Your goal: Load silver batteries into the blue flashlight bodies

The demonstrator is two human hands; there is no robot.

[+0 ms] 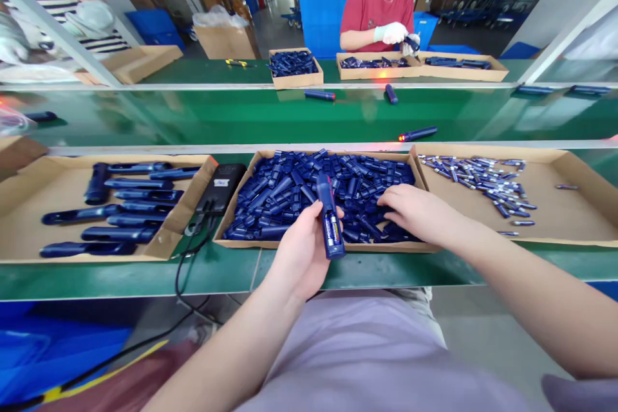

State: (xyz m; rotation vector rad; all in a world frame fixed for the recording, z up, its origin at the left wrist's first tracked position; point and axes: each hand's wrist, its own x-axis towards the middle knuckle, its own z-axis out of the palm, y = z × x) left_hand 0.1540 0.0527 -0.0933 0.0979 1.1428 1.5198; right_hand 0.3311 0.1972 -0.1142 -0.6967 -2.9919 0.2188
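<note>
My left hand [305, 251] is closed around a dark blue stick-shaped device [327, 206], held tilted above the near edge of the middle cardboard tray [241, 243]. Its battery slot faces up without a cover, and batteries [332, 228] show inside. My right hand [405, 206] is over the right side of that tray, with fingers curled down into a heap of small dark blue plastic parts [284, 190]. The fingertips are partly hidden, so what they pinch cannot be made out.
At left, a cardboard tray [19, 251] holds several blue casings [140, 206]. Beside it lies a black power bank [222, 187] with cables. A right-hand tray [570, 206] contains loose batteries [483, 177]. Devices lie on the green conveyor belt [217, 116]; a gloved co-worker [379, 9] sits opposite.
</note>
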